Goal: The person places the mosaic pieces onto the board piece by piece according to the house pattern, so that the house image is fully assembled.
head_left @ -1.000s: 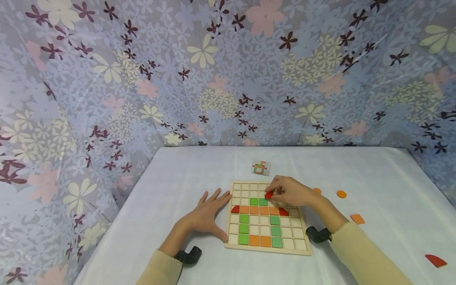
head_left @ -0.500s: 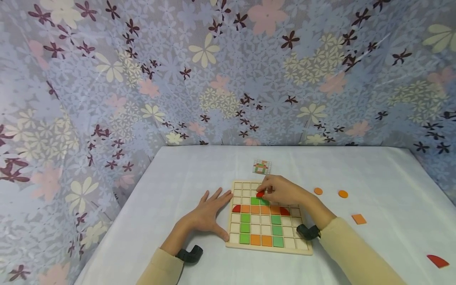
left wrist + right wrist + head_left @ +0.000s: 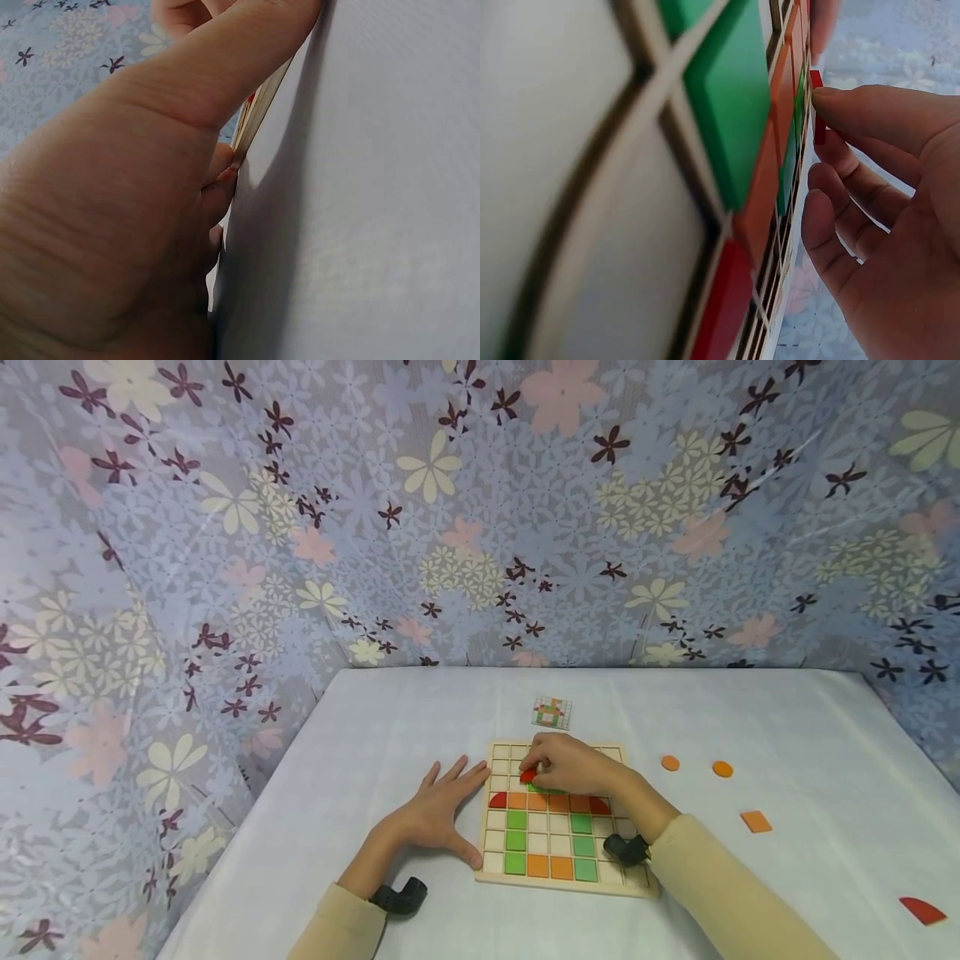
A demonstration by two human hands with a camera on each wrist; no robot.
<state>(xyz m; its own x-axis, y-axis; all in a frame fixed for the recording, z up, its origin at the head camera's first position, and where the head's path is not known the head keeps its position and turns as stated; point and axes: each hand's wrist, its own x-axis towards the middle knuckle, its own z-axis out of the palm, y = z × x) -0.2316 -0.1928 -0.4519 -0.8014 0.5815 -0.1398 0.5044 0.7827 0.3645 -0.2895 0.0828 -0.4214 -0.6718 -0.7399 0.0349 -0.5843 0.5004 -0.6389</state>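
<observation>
A wooden grid board (image 3: 557,823) lies on the table, with green and orange square tiles and red quarter-circle tiles set in its cells. My right hand (image 3: 573,763) is over the board's upper part. Between its thumb and forefinger it pinches a red quarter-circle tile (image 3: 528,774), seen edge-on as a thin red tile (image 3: 819,105) in the right wrist view. My left hand (image 3: 437,814) lies spread at the board's left edge, fingertips and thumb touching the frame. In the left wrist view, the left hand (image 3: 127,187) hides most of the board.
Behind the board lies a small pattern card (image 3: 552,712). To the right are an orange round tile (image 3: 670,762), another orange round tile (image 3: 722,769), an orange square tile (image 3: 756,822) and a red quarter-circle tile (image 3: 922,910). A floral curtain (image 3: 480,527) hangs behind the table.
My right hand has moved left across the board with the red quarter-circle tile, uncovering an orange round tile on the right. My left hand has stayed at the board's edge.
</observation>
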